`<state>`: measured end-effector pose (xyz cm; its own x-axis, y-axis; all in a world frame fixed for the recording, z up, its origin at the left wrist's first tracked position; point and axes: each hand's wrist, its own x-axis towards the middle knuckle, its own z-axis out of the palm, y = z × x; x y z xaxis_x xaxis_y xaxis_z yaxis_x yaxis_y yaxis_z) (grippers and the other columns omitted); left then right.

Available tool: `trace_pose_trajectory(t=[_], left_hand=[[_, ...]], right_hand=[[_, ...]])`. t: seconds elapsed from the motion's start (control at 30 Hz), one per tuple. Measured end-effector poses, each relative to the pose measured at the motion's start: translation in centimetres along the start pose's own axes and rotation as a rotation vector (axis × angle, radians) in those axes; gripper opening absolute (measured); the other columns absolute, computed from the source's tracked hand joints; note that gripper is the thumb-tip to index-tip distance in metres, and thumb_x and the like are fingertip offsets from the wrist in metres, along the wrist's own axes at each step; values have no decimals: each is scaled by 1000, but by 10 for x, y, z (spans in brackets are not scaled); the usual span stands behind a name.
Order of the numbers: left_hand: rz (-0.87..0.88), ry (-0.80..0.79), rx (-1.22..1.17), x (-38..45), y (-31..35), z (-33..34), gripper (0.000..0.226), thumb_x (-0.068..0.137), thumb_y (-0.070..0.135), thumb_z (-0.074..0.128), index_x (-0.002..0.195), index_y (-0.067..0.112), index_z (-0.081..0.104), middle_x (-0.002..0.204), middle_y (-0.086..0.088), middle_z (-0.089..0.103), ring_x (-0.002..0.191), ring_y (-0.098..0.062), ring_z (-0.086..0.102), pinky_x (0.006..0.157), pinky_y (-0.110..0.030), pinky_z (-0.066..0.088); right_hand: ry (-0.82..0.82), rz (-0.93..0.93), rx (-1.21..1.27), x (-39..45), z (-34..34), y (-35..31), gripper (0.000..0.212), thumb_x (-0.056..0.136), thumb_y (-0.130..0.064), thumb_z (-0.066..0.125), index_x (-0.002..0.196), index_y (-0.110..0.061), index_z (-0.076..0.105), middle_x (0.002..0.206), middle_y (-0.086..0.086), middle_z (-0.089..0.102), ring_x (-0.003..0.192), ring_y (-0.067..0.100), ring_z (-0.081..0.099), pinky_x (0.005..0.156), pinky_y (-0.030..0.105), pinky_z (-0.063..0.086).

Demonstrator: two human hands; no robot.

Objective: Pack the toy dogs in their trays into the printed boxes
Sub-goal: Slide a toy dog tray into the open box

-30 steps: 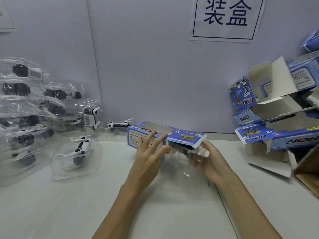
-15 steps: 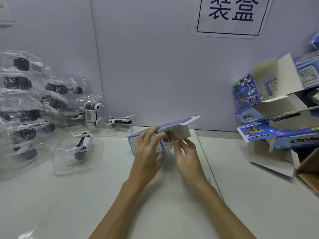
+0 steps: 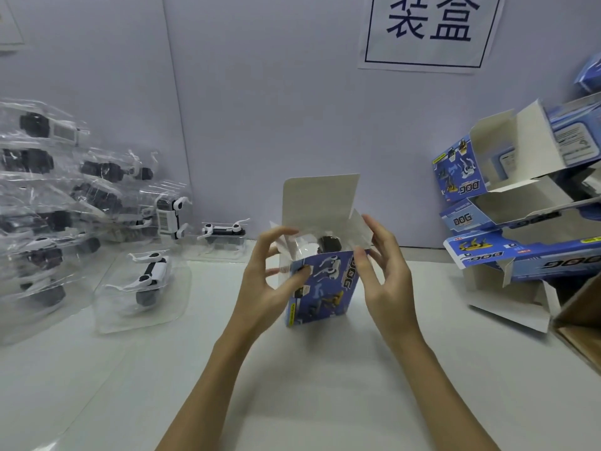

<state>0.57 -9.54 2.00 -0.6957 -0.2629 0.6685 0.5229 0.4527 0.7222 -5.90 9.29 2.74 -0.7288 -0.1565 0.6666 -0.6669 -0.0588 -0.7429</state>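
A blue printed DOG box [image 3: 325, 288] stands upright on the white table, its top lid flap raised. Inside its open top I see a toy dog [image 3: 327, 244] in its clear tray. My left hand [image 3: 270, 275] grips the box's left side, thumb on the printed front and fingers at the left side flap. My right hand [image 3: 385, 271] is at the box's right edge, its fingers touching the right side flap and the box's upper corner. A white toy dog in a clear tray [image 3: 146, 281] lies to the left.
A heap of clear trays with toy dogs [image 3: 48, 206] fills the left side. Two more dogs [image 3: 224, 231] stand by the wall. Open printed boxes [image 3: 507, 196] are stacked at the right. A brown carton corner [image 3: 582, 320] shows at the right edge.
The box lay on its side a second ago while the tray went in. It now stands upright with its open end up, and both hands have moved to its top flaps.
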Motion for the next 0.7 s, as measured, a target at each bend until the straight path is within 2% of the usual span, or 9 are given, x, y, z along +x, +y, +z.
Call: trace_pose_trajectory(t=[0.07, 0.13, 0.23, 0.3, 0.37, 0.47, 0.57, 0.63, 0.7], left_hand=[[-78, -21, -86, 0, 2, -1, 54, 80, 51, 76, 128, 50, 50, 133, 37, 52, 118, 5, 59, 88, -32, 60], [-132, -50, -199, -1, 5, -1, 61, 77, 56, 74, 132, 51, 49, 137, 17, 56, 118, -11, 65, 89, -48, 62], [-138, -106, -253, -3, 11, 4, 64, 83, 52, 71, 140, 52, 42, 141, -2, 53, 121, -20, 66, 88, -53, 63], [-99, -113, -225, -6, 14, 11, 66, 87, 47, 73, 143, 48, 39, 138, -1, 56, 120, -21, 67, 86, -50, 63], [-19, -105, -165, -7, 16, 17, 56, 88, 47, 76, 136, 43, 47, 126, 6, 64, 117, -19, 68, 86, -35, 61], [128, -97, -14, -3, 15, 18, 25, 89, 46, 76, 108, 37, 61, 114, 3, 58, 113, -14, 63, 89, -14, 50], [85, -99, -22, 1, 13, 18, 17, 90, 46, 75, 94, 33, 64, 106, 2, 52, 105, -18, 63, 78, -14, 53], [48, -100, -106, -2, 13, 20, 22, 90, 46, 75, 108, 34, 68, 116, 3, 56, 112, -21, 65, 79, -21, 58], [8, -108, -160, -4, 14, 22, 41, 93, 42, 74, 133, 40, 61, 134, 8, 57, 119, -23, 66, 85, -26, 60]], right_hand=[[-42, -4, 40, -1, 1, -4, 53, 102, -32, 57, 154, -26, 46, 156, -12, 52, 144, 19, 51, 115, 54, 46], [-50, -51, 16, -3, 2, -4, 48, 103, -31, 58, 150, -25, 48, 158, -16, 48, 147, 13, 46, 115, 53, 46], [-40, -96, -32, -2, 3, -5, 32, 103, -32, 59, 134, -27, 57, 146, -16, 58, 139, 17, 54, 106, 53, 53], [-12, -174, -145, -1, 2, -3, 19, 104, -34, 60, 121, -27, 62, 128, -14, 64, 128, 17, 60, 103, 46, 53], [5, -264, -258, 0, 1, -2, 22, 105, -39, 57, 105, -20, 68, 114, -9, 66, 116, 14, 61, 98, 37, 52], [37, -315, -360, 2, 2, -2, 42, 108, -39, 50, 89, -7, 68, 96, -3, 63, 97, 19, 57, 83, 42, 51], [96, -326, -406, 3, 4, -2, 39, 108, -31, 47, 85, -6, 66, 86, -2, 62, 85, 20, 56, 73, 47, 51], [120, -321, -384, 2, 5, -2, 34, 107, -30, 47, 89, -9, 68, 88, -5, 65, 86, 17, 59, 74, 46, 53], [123, -249, -275, 1, 4, -2, 26, 107, -30, 50, 100, -14, 69, 97, -8, 70, 95, 14, 65, 80, 46, 56]])
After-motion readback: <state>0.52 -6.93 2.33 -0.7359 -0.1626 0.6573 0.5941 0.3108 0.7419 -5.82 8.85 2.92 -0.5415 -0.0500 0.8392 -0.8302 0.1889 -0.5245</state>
